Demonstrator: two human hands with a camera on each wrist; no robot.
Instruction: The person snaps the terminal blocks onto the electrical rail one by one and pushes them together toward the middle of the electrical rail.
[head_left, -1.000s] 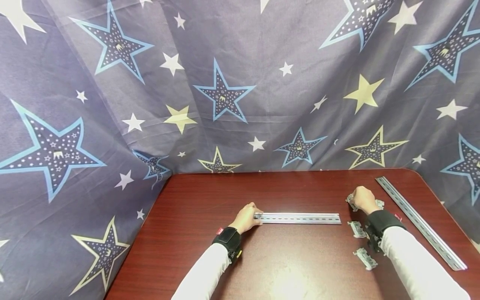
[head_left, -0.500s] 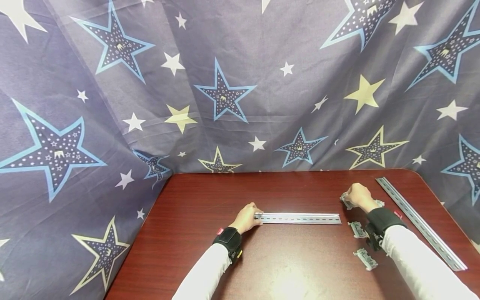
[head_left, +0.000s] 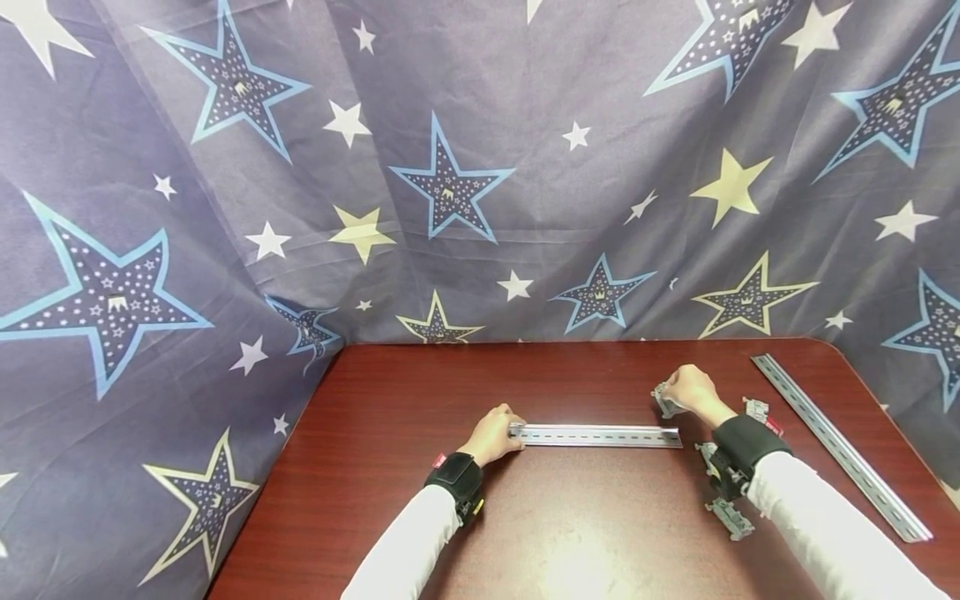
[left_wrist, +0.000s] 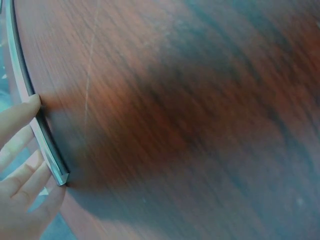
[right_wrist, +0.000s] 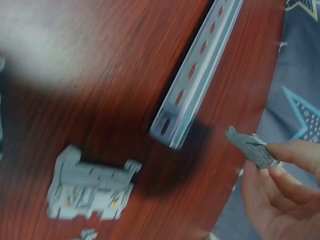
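My left hand (head_left: 495, 435) grips the left end of a slotted metal DIN rail (head_left: 600, 436) lying crosswise on the table; in the left wrist view the thumb and fingers (left_wrist: 25, 180) lie on either side of it. Beyond the rail's right end, my right hand (head_left: 693, 390) pinches a grey terminal block (head_left: 666, 402). The right wrist view shows that block (right_wrist: 252, 150) between thumb and fingertips, above the table and apart from the rail's slotted end (right_wrist: 167, 125). Another terminal block (right_wrist: 90, 187) lies flat near that end.
More grey terminal blocks lie at the right: one behind my right wrist (head_left: 756, 409), one partly hidden by the wristband (head_left: 705, 454), one nearer the front (head_left: 729, 518). A second, longer DIN rail (head_left: 840, 446) runs along the table's right side. Star-patterned cloth (head_left: 525, 167) hangs behind.
My right hand has moved left with its terminal block, away from the block at the far right and toward the rail's right end. The left hand has stayed on the rail.
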